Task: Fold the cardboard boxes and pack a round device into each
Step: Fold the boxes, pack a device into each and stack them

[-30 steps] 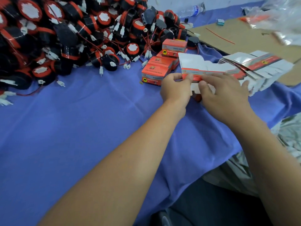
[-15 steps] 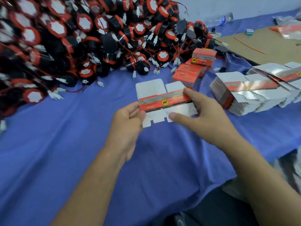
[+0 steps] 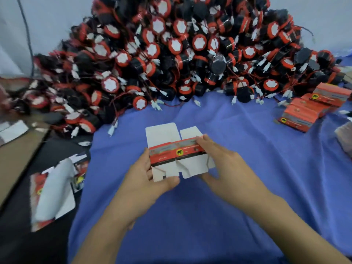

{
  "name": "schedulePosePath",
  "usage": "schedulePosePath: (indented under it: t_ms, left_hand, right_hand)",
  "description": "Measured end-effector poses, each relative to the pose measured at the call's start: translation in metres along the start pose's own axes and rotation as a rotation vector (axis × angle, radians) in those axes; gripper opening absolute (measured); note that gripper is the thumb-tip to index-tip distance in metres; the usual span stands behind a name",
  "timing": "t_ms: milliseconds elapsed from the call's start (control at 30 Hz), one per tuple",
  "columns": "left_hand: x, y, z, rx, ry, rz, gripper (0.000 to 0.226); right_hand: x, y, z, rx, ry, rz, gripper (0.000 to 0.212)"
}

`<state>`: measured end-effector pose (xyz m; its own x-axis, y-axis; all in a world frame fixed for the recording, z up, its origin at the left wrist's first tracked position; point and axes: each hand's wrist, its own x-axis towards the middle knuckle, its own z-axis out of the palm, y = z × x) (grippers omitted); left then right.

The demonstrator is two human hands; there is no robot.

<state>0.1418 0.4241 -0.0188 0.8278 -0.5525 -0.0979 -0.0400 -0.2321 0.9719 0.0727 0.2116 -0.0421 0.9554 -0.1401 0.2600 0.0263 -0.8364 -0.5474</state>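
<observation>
Flat box blank [image 3: 171, 155] held in the air over the blue cloth [image 3: 228, 216], near the person, centre of view. Not yet opened out: lies as one flat sheet, red printed band across the middle, white flaps above and below.

L: left hand [image 3: 144, 180] pinches the blank's left end, thumb on the front of a lower flap, fingers behind. R: right hand [image 3: 228, 168] grips the right end, fingers curled over the top edge of the red band; can't tell where the thumb sits, prob. under the lower flap.

Handling, by judgement: thin printed card, v. light, stiff only along the band, floppy at the flaps. Creases easily; slots and tabs on the lower flaps would tear if pulled. Glossy print may be a bit slippery. Best hold = both ends of the band, squeeze inward so it pops into a tube, then tuck the bottom flaps.

Round devices [image 3: 152, 50] heaped at the far side of the cloth, black w/ red rims, white plugs on thin red wires. Wires look tangle-prone; lift one by its body, not the lead.

Folded boxes [image 3: 304, 109] sit far right. Blurred sheets [image 3: 57, 187] at left, maybe more blanks.
</observation>
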Motion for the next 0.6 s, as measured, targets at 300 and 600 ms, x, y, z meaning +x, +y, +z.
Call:
schedulePosePath:
  t_ms: [300, 600]
  left_hand:
    - [0.014, -0.004, -0.019, 0.124, 0.159, 0.084, 0.036]
    - [0.024, -0.008, -0.048, 0.293, -0.050, 0.203, 0.087]
  right_hand:
    - [0.029, -0.041, 0.032, 0.142, -0.021, 0.009, 0.063]
    - [0.056, -0.047, -0.009, 0.770, -0.087, 0.389, 0.019]
